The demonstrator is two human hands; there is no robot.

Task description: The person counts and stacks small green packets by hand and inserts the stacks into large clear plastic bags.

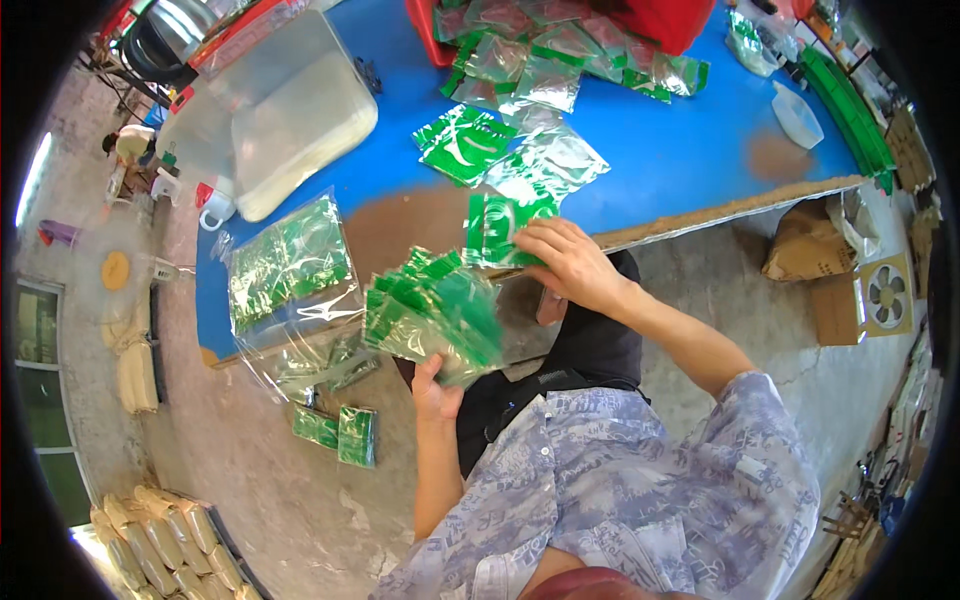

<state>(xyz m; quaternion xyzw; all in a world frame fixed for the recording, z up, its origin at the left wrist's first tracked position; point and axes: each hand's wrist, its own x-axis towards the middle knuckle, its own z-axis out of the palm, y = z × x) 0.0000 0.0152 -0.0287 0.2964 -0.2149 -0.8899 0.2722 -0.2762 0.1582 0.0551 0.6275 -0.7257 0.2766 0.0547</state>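
My left hand (437,392) is closed round the lower edge of a fanned stack of small green and clear plastic packets (430,310), held in front of the table edge. My right hand (575,262) has its fingers on one green packet (495,225) at the table's near edge; its thumb is partly hidden. Just beyond it, several loose packets (550,165) overlap on the blue table. To the left lies a large clear bag (290,260) with green packets inside, its open end hanging over the edge.
A translucent plastic bin (300,130) stands at the table's far left, beside a white and red bottle (214,203). A red container (650,22) with a heap of packets sits at the back. Packet bundles (357,436) lie on the floor. A boxed fan (886,293) stands at right.
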